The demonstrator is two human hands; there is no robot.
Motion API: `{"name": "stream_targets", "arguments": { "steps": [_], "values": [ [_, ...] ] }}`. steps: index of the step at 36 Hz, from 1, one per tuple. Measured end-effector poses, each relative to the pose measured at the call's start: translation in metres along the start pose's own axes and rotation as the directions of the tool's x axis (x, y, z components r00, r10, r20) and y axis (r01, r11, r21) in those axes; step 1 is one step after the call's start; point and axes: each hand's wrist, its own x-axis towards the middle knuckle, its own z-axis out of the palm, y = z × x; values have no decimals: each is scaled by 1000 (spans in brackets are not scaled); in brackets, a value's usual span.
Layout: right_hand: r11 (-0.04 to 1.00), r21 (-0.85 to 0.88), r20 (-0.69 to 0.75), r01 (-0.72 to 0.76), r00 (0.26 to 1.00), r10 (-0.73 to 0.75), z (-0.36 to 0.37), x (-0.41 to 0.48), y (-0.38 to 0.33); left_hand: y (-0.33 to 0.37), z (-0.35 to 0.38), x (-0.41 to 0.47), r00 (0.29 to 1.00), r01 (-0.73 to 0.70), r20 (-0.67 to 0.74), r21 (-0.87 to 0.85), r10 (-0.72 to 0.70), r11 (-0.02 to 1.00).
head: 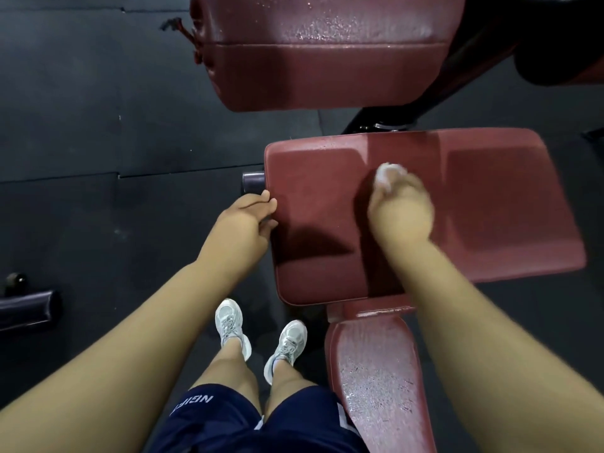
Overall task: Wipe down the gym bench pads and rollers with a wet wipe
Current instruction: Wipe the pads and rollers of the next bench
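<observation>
1. Head view, looking down. The seat pad (490,207), red and roughly rectangular, is sitting middle right in frame, its long edges running left to right.
2. The right hand (402,210) is pressing a white wet wipe (389,174) onto the pad's top face, about midway along it. Grip: the fingers are curling round the bunched wipe, which is showing only past the knuckles. The hand is blurring, so I cannot tell finer finger detail.
3. The left hand (248,220) is holding the seat pad at its left edge. Grip: the thumb is lying on the top face and the fingers are wrapping under the rim.
4. A dark cylinder end (253,184) is sticking out from that left edge, just beyond the left hand.
5. Pad surface is stretching from the wipe out to the rounded right edge, with a wet sheen showing in bands.
6. The back pad (327,60) is sitting at the top of frame, apart from the seat pad's far edge, with droplets shining on it.
7. A narrower lower pad (376,371) is running toward the camera from the seat pad's near edge, passing under the right forearm.
8. The black rubber floor (81,125) is spreading left of the pads. White shoes (228,325) are standing just beside the near-left corner. A dark roller (26,308) is lying at the far left edge, well apart.
</observation>
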Motion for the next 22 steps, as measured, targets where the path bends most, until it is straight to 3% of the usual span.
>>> {"name": "stream_targets", "arguments": {
  "steps": [2,5,7,8,9,11,14,16,18,20,22],
  "values": [
    [959,127,72,252,962,-263,3,-37,-32,2,-1,-2,1000,30,4,-15,-30,999],
    [739,279,125,613,740,-661,-3,-78,-56,2,0,-4,998,65,20,15,-66,998],
    [609,261,90,749,609,-788,-7,-76,-47,2,1,-5,997,72,28,31,-73,997],
    [600,253,90,759,598,-796,-8,-69,-37,2,2,-6,997,65,33,41,-66,997],
    [632,236,96,738,630,-771,-10,-59,-27,2,2,-7,998,56,37,46,-57,997],
    [774,136,73,619,772,-631,-11,-37,-4,3,1,-10,998,46,39,34,-47,998],
    [965,1,52,263,963,-263,-15,-20,20,6,-1,-14,998,40,49,0,-40,999],
    [1000,-18,10,-14,1000,14,-15,-21,21,6,-3,-13,997,32,72,-1,-32,999],
    [987,-23,2,-161,987,161,-13,-37,3,5,-4,-12,993,42,109,16,-43,999],
    [996,80,-31,-51,998,54,-5,-68,-23,3,-6,-9,989,39,141,31,-43,999],
    [954,204,3,218,975,-223,-3,-98,-47,3,-7,-7,988,9,155,79,-21,997]
  ]
}}
